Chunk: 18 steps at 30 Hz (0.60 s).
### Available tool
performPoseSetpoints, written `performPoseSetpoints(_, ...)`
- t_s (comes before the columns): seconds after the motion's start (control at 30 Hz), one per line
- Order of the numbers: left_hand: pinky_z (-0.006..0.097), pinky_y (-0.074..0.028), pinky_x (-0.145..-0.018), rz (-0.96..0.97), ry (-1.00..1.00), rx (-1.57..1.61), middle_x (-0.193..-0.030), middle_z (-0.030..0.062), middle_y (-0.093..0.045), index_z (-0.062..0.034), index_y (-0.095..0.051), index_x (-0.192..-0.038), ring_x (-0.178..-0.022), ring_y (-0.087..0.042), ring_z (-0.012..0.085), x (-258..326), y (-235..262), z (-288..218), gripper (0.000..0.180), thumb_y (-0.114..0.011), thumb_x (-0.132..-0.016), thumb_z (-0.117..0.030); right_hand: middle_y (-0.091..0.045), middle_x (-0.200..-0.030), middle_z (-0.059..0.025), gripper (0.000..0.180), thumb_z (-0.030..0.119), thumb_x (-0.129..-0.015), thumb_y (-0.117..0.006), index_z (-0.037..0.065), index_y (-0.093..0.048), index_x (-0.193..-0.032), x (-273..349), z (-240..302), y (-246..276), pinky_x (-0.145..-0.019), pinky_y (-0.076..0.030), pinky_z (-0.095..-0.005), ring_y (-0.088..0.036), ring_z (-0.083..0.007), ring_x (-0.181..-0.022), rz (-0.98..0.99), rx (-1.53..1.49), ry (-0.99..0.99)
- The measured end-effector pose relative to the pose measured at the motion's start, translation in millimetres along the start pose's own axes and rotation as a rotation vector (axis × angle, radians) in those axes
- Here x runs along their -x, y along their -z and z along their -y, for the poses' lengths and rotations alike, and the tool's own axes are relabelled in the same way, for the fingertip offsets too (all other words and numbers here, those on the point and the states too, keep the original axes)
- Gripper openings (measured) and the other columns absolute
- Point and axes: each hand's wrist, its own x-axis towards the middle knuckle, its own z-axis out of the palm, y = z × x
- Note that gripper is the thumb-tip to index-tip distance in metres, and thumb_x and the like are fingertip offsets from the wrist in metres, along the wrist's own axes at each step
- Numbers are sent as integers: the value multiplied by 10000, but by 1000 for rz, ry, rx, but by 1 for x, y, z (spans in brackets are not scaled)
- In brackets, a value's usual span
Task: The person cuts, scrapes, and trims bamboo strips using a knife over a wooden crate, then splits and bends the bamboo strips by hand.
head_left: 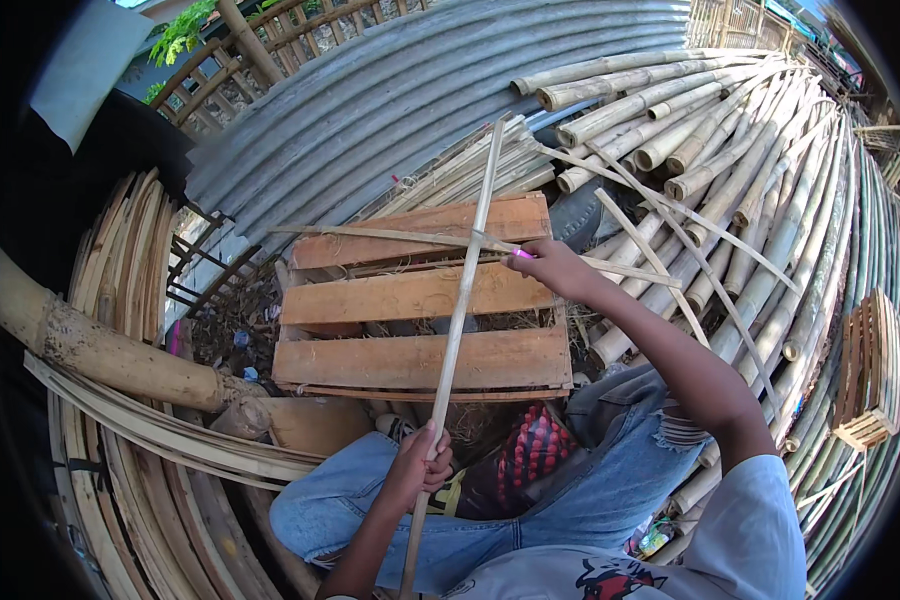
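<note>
My left hand [419, 468] is wrapped round the lower part of a long, narrow bamboo strip [459, 318]. The strip slants up and away over a low slatted wooden crate [420, 297]. In my closed right hand [552, 270] is a slim tool with a pink part [521, 254]; its thin end meets or overlaps the strip, and its exact kind is too small to tell. A second bamboo strip [370, 234] lies crosswise on the crate's far slats, passing behind the held one. My legs in jeans are folded on the near side of the crate.
Cut bamboo poles [705, 150] are heaped at the right, with loose strips [690, 240] across them. Corrugated metal sheeting [410, 110] stands beyond the crate. Split bamboo lengths [170, 450] and a thick bamboo pole [120, 350] are at the left. A small slatted crate [867, 370] sits far right.
</note>
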Motion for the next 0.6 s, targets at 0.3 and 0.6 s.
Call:
performPoseSetpoints(0.3, 196, -142, -344, 9, 173, 431, -504, -63, -203, -129, -375, -742, -382, -164, 30, 42, 9, 84, 446, -288, -966, -505, -548, -619, -189, 489, 442, -927, -454, -32, -566, -883, 80, 40, -77, -602, -452, -411, -587, -325, -619, 594, 231, 151)
performPoseSetpoints(0.6, 220, -106, -356, -82, 174, 423, -501, -65, -192, -130, -338, -703, -389, -152, 35, 71, -4, 126, 450, -325, -963, -496, -551, -526, -173, 473, 414, -937, -425, -17, -549, -788, 120, 38, -121, -475, -477, -428, -595, -359, -527, 440, 574, 240)
